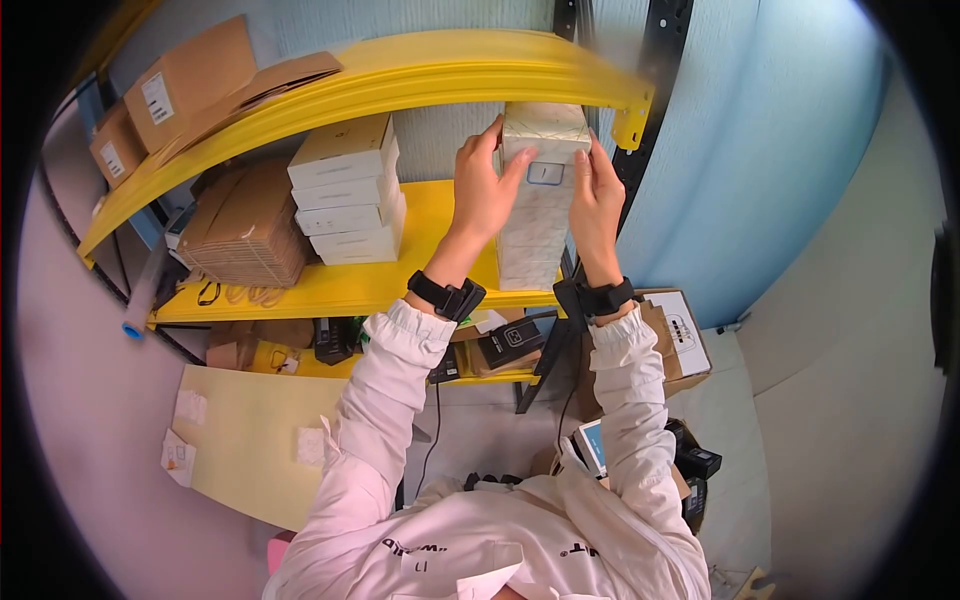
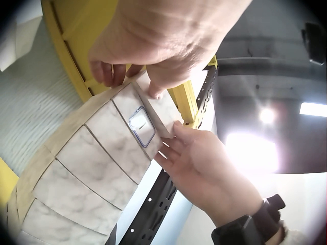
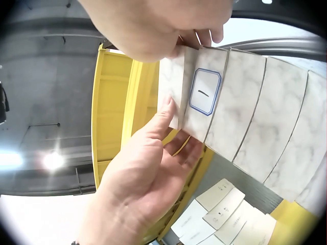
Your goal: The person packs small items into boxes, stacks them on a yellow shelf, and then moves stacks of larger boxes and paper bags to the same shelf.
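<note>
A tall stack of marble-patterned boxes (image 1: 533, 225) stands on the yellow shelf. Both hands grip the top box (image 1: 545, 122) from its two sides, left hand (image 1: 484, 190) and right hand (image 1: 597, 200), thumbs on its front face. In the left wrist view the top box (image 2: 162, 109) sits slightly tilted over the one below, which bears a blue-framed label (image 2: 142, 126). The right wrist view shows the left hand's thumb on the top box (image 3: 171, 76) and the label (image 3: 205, 92) with a single dash mark.
White boxes (image 1: 350, 190) are stacked on the shelf (image 1: 430, 215) to the left, beside bundled flat cardboard (image 1: 245, 225). A yellow upper beam (image 1: 400, 75) runs close above the hands. A black upright (image 1: 655, 70) stands at the right. Below left is a pale table (image 1: 250, 430).
</note>
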`<action>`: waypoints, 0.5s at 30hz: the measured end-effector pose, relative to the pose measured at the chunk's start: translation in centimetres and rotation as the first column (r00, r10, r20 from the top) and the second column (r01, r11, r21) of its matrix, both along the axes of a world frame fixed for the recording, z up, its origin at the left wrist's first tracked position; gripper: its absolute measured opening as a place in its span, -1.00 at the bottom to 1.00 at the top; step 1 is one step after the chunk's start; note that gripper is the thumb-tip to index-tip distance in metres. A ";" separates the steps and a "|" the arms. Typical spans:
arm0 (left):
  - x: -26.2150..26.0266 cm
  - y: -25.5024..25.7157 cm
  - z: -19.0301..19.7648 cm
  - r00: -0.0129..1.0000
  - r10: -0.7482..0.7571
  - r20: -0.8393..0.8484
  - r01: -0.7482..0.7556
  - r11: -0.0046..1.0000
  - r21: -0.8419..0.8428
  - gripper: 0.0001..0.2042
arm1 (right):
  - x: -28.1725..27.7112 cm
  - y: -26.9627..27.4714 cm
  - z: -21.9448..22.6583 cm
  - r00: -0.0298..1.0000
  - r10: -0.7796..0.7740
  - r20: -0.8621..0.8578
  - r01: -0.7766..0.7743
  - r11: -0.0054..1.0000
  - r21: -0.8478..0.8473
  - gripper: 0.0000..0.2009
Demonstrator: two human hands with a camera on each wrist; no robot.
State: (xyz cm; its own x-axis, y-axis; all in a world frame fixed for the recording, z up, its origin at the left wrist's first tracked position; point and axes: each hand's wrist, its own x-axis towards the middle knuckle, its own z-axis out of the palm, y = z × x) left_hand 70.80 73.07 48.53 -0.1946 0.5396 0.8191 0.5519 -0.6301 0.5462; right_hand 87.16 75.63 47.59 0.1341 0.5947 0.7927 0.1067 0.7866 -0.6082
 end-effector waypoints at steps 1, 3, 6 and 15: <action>-0.1 0.4 -0.2 1.000 0.015 -0.001 -0.015 1.000 0.014 -0.39 | 0.0 0.2 -0.1 1.000 0.000 0.001 0.000 1.000 -0.002 -0.56; -0.1 0.4 -0.1 1.000 0.027 -0.007 -0.027 1.000 0.001 -0.40 | 0.0 0.0 -0.1 1.000 0.002 0.010 -0.001 0.999 -0.051 -0.56; 0.0 0.3 0.0 0.999 0.036 0.001 -0.036 0.999 -0.033 -0.41 | -0.1 0.2 -0.3 1.000 0.013 0.015 -0.012 0.997 -0.071 -0.56; 0.0 0.4 -0.2 0.998 0.047 0.032 -0.045 0.998 -0.053 -0.39 | -0.4 0.2 -0.4 1.000 -0.009 0.001 0.009 0.992 -0.124 -0.56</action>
